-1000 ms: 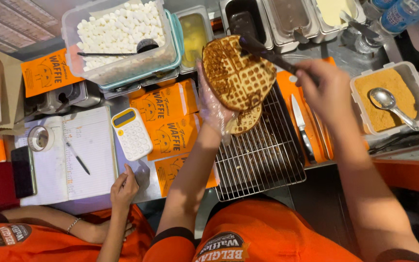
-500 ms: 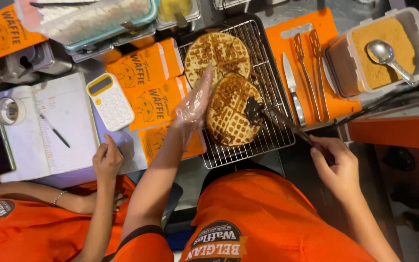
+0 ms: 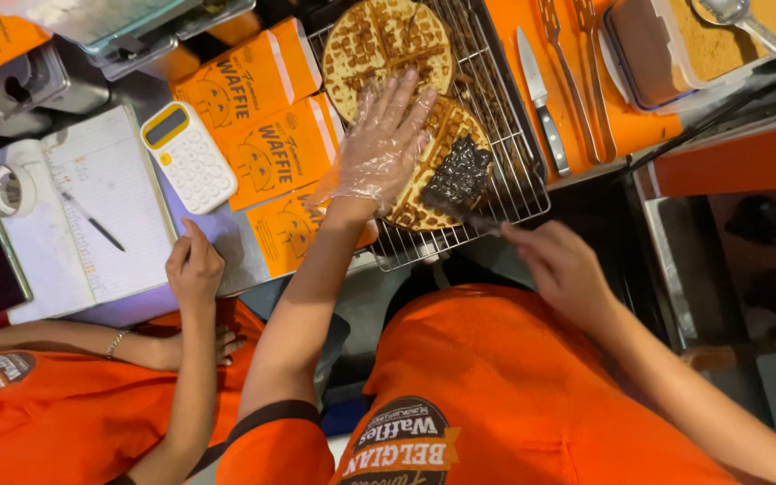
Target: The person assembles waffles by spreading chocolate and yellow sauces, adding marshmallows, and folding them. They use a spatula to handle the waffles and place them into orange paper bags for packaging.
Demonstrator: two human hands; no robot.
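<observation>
- Two round waffles lie on the wire cooling rack (image 3: 514,180): the far waffle (image 3: 386,40) bare, the near waffle (image 3: 446,162) taking dark spread; crisp, light, brittle, best steadied flat.
- Gloved left hand (image 3: 379,153) lies wide across both.
- Bare right hand (image 3: 563,265) grips the spreader (image 3: 460,175).
- Orange cartons (image 3: 267,135) crowd the left; a knife (image 3: 539,94) lies right.
</observation>
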